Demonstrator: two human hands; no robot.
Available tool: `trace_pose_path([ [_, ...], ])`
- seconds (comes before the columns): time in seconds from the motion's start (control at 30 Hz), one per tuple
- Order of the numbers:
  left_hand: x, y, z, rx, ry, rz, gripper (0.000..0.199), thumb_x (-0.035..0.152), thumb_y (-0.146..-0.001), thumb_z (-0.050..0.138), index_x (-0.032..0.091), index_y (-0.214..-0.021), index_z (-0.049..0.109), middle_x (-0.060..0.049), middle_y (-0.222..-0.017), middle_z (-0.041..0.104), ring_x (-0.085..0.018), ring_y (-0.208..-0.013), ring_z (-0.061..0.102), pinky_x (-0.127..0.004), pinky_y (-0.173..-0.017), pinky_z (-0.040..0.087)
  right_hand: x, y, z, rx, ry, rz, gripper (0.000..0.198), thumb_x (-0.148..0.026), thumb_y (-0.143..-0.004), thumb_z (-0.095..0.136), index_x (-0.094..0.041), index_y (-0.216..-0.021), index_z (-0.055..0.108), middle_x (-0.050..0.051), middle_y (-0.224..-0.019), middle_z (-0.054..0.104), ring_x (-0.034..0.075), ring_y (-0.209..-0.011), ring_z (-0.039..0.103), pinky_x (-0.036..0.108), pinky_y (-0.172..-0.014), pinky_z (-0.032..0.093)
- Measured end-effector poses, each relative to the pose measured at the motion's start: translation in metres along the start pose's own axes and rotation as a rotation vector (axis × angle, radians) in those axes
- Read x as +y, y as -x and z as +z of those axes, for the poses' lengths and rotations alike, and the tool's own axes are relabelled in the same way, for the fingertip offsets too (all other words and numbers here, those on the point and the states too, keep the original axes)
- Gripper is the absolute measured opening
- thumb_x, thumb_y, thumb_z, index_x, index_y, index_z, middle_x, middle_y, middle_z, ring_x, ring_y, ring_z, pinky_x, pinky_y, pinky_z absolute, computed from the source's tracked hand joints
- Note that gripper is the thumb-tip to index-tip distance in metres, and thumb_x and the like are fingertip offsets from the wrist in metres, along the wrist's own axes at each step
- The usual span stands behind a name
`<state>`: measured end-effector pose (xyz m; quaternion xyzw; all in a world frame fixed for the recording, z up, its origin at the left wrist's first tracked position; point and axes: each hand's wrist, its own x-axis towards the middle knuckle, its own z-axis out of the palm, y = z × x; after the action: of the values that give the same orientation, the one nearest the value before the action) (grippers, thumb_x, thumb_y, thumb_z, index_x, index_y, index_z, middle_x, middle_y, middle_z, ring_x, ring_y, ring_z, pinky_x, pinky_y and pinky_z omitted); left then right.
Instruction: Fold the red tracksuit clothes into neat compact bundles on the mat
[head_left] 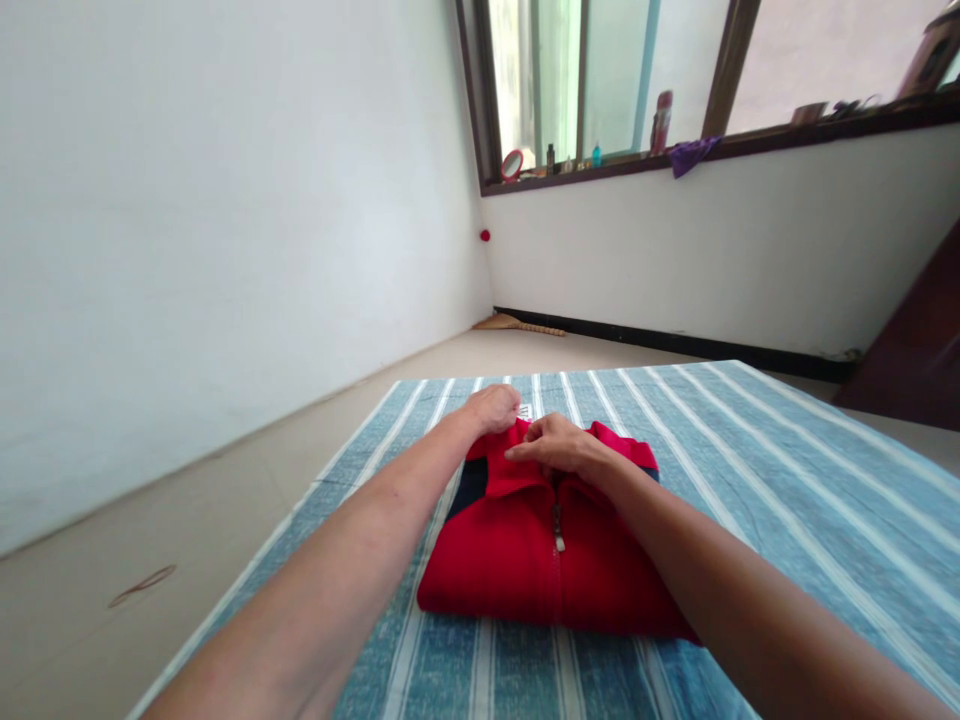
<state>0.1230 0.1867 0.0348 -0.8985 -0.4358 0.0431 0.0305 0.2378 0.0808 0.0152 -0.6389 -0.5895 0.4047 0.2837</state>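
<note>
A folded red zip-up jacket [495, 570] with navy patches at the shoulders lies on a blue-and-white striped cloth [757, 480]. Its collar points away from me, and the metal zipper pull hangs at the front centre. My left hand [495, 407] is closed on the far left part of the collar. Beside it, my right hand [566, 447] has its fingers curled over the collar opening just above the zipper, gripping the fabric; its fingertips are partly hidden. A bit of white lettering shows between the hands.
Beyond the cloth-covered surface, a straw broom [517, 323] lies on the floor in the corner. The window sill [600, 170] holds a round mirror [512, 165], small bottles, a flask [661, 122] and a purple cloth [691, 156]. A thin loop [142, 585] lies on the floor at left.
</note>
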Motion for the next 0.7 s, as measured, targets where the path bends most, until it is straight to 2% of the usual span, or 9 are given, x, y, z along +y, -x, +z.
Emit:
trace_pose_path([
  [0.07, 0.001, -0.001, 0.001, -0.006, 0.009, -0.028, 0.019, 0.018, -0.069, 0.054, 0.020, -0.077, 0.071, -0.004, -0.081, 0.071, -0.017, -0.074, 0.061, -0.022, -0.058, 0.039, -0.004, -0.005, 0.001, -0.058, 0.025, 0.047, 0.037, -0.049, -0.076, 0.063, -0.018, -0.060, 0.050, -0.001, -0.046, 0.051, 0.012, -0.044, 0.051, 0.022, -0.040, 0.036],
  [0.13, 0.002, -0.001, 0.001, -0.021, 0.021, -0.060, 0.017, 0.017, -0.064, 0.058, 0.018, -0.075, 0.071, -0.005, -0.076, 0.071, -0.017, -0.071, 0.061, -0.022, -0.058, 0.040, -0.010, -0.011, 0.003, -0.051, 0.067, 0.105, 0.040, -0.055, -0.076, 0.062, -0.018, -0.064, 0.051, 0.000, -0.044, 0.050, 0.014, -0.042, 0.052, 0.023, -0.038, 0.038],
  [0.27, 0.005, -0.004, 0.002, -0.042, 0.069, -0.111, 0.016, 0.013, -0.057, 0.062, 0.016, -0.069, 0.071, -0.004, -0.065, 0.068, -0.018, -0.069, 0.062, -0.022, -0.060, 0.042, -0.018, -0.018, 0.009, -0.013, 0.087, 0.210, 0.031, -0.043, -0.073, 0.068, -0.017, -0.072, 0.052, -0.001, -0.045, 0.050, 0.017, -0.044, 0.053, 0.027, -0.038, 0.040],
  [0.4, 0.008, -0.005, 0.002, -0.020, 0.144, -0.141, 0.016, 0.012, -0.058, 0.063, 0.015, -0.070, 0.072, -0.003, -0.062, 0.067, -0.018, -0.070, 0.063, -0.022, -0.064, 0.045, -0.018, -0.018, 0.012, 0.031, -0.013, 0.225, 0.020, -0.029, -0.073, 0.067, -0.019, -0.074, 0.050, -0.004, -0.049, 0.048, 0.012, -0.044, 0.049, 0.024, -0.041, 0.041],
  [0.53, 0.007, 0.007, 0.000, 0.066, 0.237, -0.129, 0.025, 0.009, -0.065, 0.055, 0.017, -0.081, 0.072, -0.002, -0.078, 0.071, -0.016, -0.077, 0.063, -0.020, -0.068, 0.045, -0.015, -0.015, 0.011, 0.037, -0.147, 0.218, 0.022, -0.022, -0.068, 0.069, -0.021, -0.071, 0.047, -0.005, -0.047, 0.045, 0.010, -0.043, 0.044, 0.023, -0.041, 0.036],
  [0.63, -0.002, 0.030, 0.004, 0.161, 0.297, -0.148, 0.031, 0.009, -0.071, 0.050, 0.018, -0.093, 0.070, -0.002, -0.094, 0.072, -0.015, -0.088, 0.063, -0.020, -0.077, 0.045, -0.012, -0.016, 0.011, 0.031, -0.200, 0.195, 0.026, -0.018, -0.067, 0.068, -0.021, -0.065, 0.043, -0.007, -0.044, 0.042, 0.010, -0.042, 0.042, 0.023, -0.041, 0.033],
  [0.7, -0.011, 0.046, 0.012, 0.205, 0.333, -0.175, 0.032, 0.013, -0.076, 0.048, 0.018, -0.100, 0.068, -0.003, -0.102, 0.071, -0.015, -0.092, 0.062, -0.021, -0.081, 0.045, -0.010, -0.018, 0.013, 0.053, -0.177, 0.125, 0.026, -0.017, -0.067, 0.067, -0.021, -0.062, 0.041, -0.007, -0.044, 0.041, 0.009, -0.042, 0.040, 0.022, -0.042, 0.030],
])
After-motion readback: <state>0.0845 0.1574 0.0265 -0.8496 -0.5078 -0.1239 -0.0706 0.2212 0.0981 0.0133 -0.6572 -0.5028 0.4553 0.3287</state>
